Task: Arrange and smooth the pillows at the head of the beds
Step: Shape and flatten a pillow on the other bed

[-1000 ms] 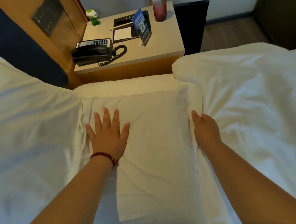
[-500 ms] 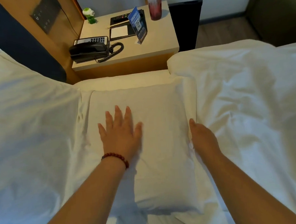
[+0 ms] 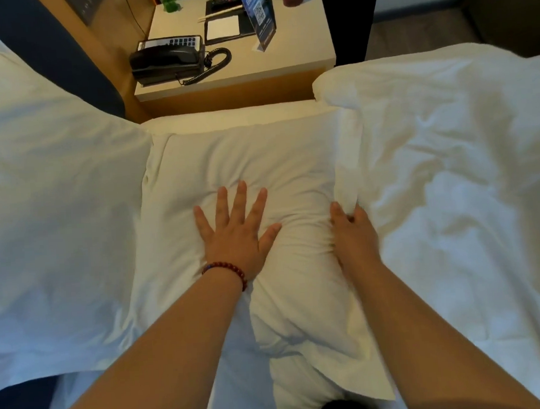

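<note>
Bed: white sheet; a bare strip of mattress [image 3: 225, 117] shows along the far edge, beside the table.
Duvet [image 3: 451, 193]: white and rumpled, filling the right side, its far corner just beside the table.
Left bedding [image 3: 57, 217]: a broad white bulk on the left, leaning against the dark blue headboard [image 3: 47, 44].
Table [image 3: 300, 54]: pale top with a wood front, at the far middle, against a wood wall panel.
Pillow [image 3: 244, 161]: white, lying lengthwise in the middle of the bed between the left bedding and the duvet. Its far half is fairly flat, creases gather between the two hands, and the near end bulges and overhangs.
Left hand [image 3: 235, 235]: palm flat on the pillow's middle, fingers [image 3: 241, 196] straight and spread.
Right hand [image 3: 354, 237]: at the pillow's right edge, thumb and curled fingers [image 3: 356, 213] pinching a fold of the pillowcase.
Telephone [image 3: 168, 62]: black, with a coiled cord, on the table's left near part.
Card [image 3: 262, 15]: blue, printed with a square code, upright on the table.
Notepad [image 3: 222, 28]: white, left of the card.
Bracelet [image 3: 226, 268]: dark red beads on the left wrist.
</note>
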Available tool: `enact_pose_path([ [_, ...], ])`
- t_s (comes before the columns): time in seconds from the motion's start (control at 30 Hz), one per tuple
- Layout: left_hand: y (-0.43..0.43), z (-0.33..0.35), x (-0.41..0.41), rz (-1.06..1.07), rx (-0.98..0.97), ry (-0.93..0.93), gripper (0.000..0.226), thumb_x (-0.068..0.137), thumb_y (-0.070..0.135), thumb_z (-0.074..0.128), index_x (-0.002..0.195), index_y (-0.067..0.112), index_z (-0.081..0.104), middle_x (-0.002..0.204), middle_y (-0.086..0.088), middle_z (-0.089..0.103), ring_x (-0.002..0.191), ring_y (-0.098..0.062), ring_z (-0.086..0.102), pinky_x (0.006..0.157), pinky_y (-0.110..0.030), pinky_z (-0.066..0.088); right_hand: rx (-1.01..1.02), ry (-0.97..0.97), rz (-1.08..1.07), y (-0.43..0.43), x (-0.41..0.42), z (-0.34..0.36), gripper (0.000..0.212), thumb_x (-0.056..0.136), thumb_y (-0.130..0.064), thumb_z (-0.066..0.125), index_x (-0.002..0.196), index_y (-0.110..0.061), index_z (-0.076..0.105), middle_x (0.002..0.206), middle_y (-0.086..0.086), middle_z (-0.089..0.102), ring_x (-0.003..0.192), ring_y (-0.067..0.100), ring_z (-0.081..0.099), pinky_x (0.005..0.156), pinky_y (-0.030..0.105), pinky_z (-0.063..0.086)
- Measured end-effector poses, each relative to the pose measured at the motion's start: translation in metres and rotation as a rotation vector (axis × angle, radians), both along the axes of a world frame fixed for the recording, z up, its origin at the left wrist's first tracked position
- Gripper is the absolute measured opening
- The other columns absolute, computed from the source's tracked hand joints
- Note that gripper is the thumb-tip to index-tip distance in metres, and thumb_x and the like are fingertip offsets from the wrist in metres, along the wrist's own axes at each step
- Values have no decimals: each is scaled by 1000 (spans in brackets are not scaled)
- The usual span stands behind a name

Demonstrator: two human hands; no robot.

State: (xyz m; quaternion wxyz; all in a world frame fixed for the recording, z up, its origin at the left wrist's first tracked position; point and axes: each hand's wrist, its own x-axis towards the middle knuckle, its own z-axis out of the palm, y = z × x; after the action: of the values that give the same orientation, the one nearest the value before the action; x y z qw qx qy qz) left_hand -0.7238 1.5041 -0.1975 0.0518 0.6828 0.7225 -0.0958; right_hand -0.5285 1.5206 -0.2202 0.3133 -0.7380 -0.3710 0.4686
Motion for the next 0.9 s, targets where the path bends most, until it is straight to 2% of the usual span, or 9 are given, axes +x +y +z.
enact_pose_path([
  [0.07,3,-3,5,-1,0,-2,69,87,72,-6,147,45,-26,160,8,-29,147,-25,-26,109,-66,-17,-21,-75,89,-16,16,-2,40,96,-51,48,86,-14,59,87,5,64,87,25,59,71,33,40],
  [0.23,-5,-1,9,4,-5,-18,69,89,73,-3,148,44,-24,160,7,-27,147,-25,-26,109,-66,-18,160,-336,-91,-45,29,4,34,102,-38,43,82,-11,52,68,-5,51,67,20,50,56,32,33],
  [0.33,-6,18,18,-10,-57,-117,71,90,74,4,151,44,-18,161,7,-26,147,-25,-27,110,-66,-16,39,-319,-167,-47,31,9,38,99,-48,45,90,-12,54,68,-7,49,79,28,55,66,31,34],
  [0.43,-28,35,10,-30,22,-229,71,93,70,13,155,39,-3,165,2,-12,150,-27,-16,116,-62,-9,-83,-257,-144,-67,18,14,53,94,-64,41,109,-14,50,87,-1,55,84,25,52,71,33,39],
  [0.5,-62,34,-9,17,157,-194,72,93,69,16,156,35,10,166,-1,1,151,-31,-6,116,-60,-5,-125,-310,-99,-93,11,9,52,95,-60,43,121,-15,47,97,7,58,89,29,56,73,34,42],
  [0.6,-102,19,-40,11,103,-137,74,92,69,14,156,32,17,165,-2,5,151,-32,-1,116,-61,2,-122,-463,-164,-120,13,-2,38,100,-47,42,112,-12,52,100,15,63,95,38,61,75,39,48],
  [0.67,-100,17,-48,-9,62,-156,75,91,70,10,156,34,10,165,0,0,151,-29,-4,117,-58,2,40,-539,-234,-121,5,2,36,99,-43,46,112,-10,54,106,14,61,101,37,59,81,39,46],
  [0.8,-95,26,-57,-48,111,-221,72,91,68,14,156,35,11,165,1,2,152,-26,-2,118,-54,7,447,-714,28,-124,-73,26,55,96,-51,44,142,-20,46,148,14,42,135,34,38,112,49,28],
  [0.9,-111,20,-88,-12,218,-209,69,94,63,26,154,31,23,164,-8,13,150,-31,5,116,-54,8,407,-842,316,-129,-117,18,56,96,-60,34,148,-39,35,160,3,25,148,34,16,116,59,7],
])
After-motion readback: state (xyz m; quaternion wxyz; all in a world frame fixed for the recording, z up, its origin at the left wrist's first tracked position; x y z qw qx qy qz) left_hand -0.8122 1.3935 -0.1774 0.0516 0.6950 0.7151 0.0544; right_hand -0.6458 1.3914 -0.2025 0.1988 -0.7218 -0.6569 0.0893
